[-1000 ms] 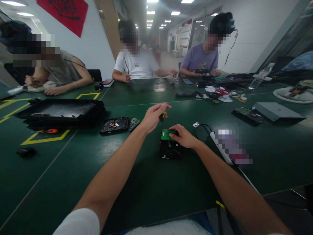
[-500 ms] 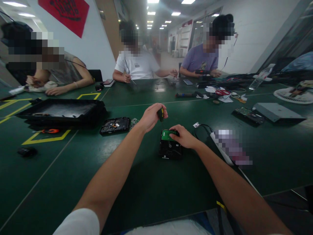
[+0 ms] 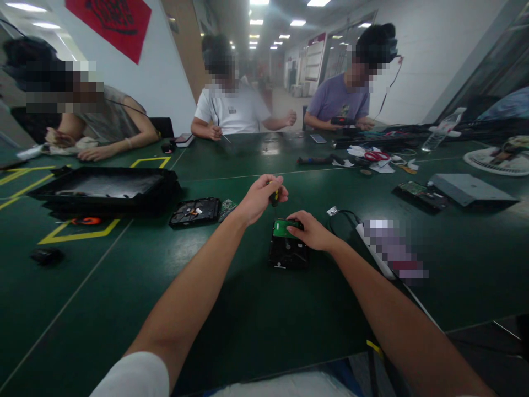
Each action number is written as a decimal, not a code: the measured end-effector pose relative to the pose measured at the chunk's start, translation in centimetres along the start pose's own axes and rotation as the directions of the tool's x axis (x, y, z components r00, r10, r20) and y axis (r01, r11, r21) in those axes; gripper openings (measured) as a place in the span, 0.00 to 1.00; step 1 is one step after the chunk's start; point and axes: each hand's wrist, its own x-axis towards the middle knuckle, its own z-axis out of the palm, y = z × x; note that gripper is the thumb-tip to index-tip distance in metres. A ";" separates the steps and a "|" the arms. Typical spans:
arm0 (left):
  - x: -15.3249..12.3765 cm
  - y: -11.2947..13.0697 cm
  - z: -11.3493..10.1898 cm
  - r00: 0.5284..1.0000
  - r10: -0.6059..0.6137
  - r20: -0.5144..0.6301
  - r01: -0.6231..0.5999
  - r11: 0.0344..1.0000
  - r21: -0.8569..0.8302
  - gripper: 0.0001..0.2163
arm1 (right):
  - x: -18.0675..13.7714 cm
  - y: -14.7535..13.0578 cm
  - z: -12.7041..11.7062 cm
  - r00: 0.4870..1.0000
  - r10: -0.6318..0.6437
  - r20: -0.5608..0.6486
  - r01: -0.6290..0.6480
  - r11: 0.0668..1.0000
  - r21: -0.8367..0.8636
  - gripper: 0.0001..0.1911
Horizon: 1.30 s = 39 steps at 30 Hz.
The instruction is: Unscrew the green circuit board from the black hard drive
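- left hand (image 3: 261, 199) pinching a screwdriver (image 3: 273, 198), kinda upright above the hard drive (image 3: 289, 256)
- right hand (image 3: 309, 229) pinching its far end, touching the green board (image 3: 281, 227)

Both arms (image 3: 193, 275) stretch forward, converging. The left hand (image 3: 262, 196) curls tightly, raised left of the right hand (image 3: 311, 230), whose thumb and fingers bend inward.

White ceiling lights (image 3: 297, 23) blaze overhead, washed out, and glare flares off the far side of the tabletop (image 3: 223, 320)! Nearer, that green sinks into dimness. Haze veils the corridor (image 3: 276, 82), pixel blocks mask patches, the outer edges stretch; the screwdriver's (image 3: 273, 198) shaft seems lost in softness.
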 end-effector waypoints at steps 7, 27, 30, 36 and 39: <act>0.2 0.5 -1.1 0.998 0.058 -0.001 -0.056 0.980 0.191 0.14 | 0.0 0.2 -0.2 1.000 0.012 0.013 -0.012 1.000 -0.002 0.16; 0.5 -0.7 0.3 0.994 0.034 -0.100 -0.039 0.998 -0.049 0.14 | 0.1 0.2 0.2 1.000 -0.002 0.000 0.002 1.000 0.003 0.15; 0.5 -0.9 0.3 0.993 0.069 -0.096 -0.070 0.998 -0.004 0.15 | 0.1 0.1 0.1 1.000 0.000 -0.008 0.000 1.000 0.006 0.14; 0.2 -0.8 0.0 0.992 0.056 -0.111 -0.057 0.998 -0.014 0.15 | 0.1 0.0 0.1 1.000 0.003 -0.005 -0.003 1.000 0.003 0.14; 0.2 -0.5 -0.1 0.994 0.024 -0.104 -0.024 1.000 0.005 0.16 | 0.0 0.1 0.2 1.000 0.012 -0.005 -0.012 1.000 0.002 0.15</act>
